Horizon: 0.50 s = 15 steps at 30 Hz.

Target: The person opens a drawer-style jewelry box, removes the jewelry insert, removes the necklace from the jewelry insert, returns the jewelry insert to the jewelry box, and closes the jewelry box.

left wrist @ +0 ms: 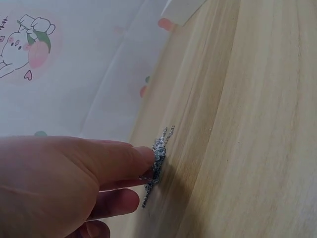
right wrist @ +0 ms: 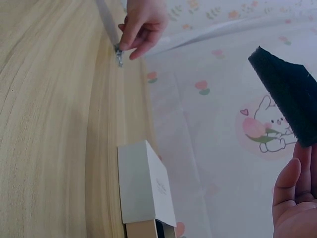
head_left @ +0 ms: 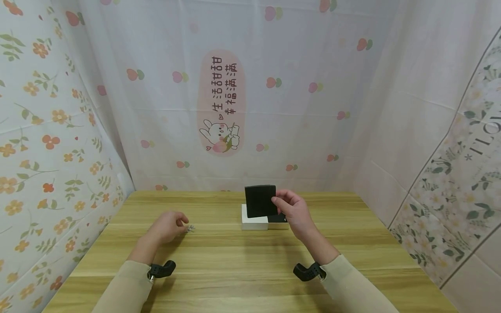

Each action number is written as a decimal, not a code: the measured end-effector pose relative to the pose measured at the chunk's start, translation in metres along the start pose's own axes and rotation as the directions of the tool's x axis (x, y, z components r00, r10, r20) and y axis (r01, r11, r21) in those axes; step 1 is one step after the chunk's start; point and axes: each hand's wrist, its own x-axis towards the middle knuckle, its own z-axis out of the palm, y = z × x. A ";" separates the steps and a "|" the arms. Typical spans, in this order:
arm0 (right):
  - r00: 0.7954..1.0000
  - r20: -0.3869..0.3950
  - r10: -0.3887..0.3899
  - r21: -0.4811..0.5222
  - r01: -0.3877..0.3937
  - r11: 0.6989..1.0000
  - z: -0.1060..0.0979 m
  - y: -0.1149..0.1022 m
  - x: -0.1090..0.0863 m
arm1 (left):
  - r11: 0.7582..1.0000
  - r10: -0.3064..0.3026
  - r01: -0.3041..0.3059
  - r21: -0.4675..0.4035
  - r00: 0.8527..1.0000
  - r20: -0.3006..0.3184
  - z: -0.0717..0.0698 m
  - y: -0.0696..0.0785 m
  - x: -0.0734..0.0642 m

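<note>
My left hand [head_left: 168, 226] pinches a small bunched silver chain [left wrist: 157, 161] between thumb and fingertips, close over the table at the left. Loose chain ends stick out above and below the fingers in the left wrist view. My right hand [head_left: 296, 213] holds a thin square black foam pad [head_left: 260, 201] by its right edge, thumb at the front. The pad stands upright above a small white box [head_left: 254, 223] and covers part of it. From the box's right side a drawer [head_left: 278, 226] with a black inside sticks out.
The wood-grain table [head_left: 235, 269] ends at the back against a printed curtain [head_left: 297, 130] with a rabbit picture. Patterned cloths hang at the left and right sides. Each wrist carries a black camera mount [head_left: 162, 270].
</note>
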 end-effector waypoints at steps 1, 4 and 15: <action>1.000 0.000 0.001 -0.004 -0.001 1.000 0.000 0.000 0.000 | 1.000 0.000 0.000 -0.006 1.000 0.002 0.000 -0.001 0.000; 1.000 -0.003 0.004 -0.011 -0.004 1.000 0.000 0.000 0.001 | 1.000 0.000 0.000 -0.015 1.000 0.003 0.000 -0.002 0.000; 1.000 -0.012 0.006 -0.018 -0.006 1.000 -0.002 -0.001 0.003 | 1.000 -0.014 0.014 -0.017 1.000 -0.011 -0.004 0.001 0.002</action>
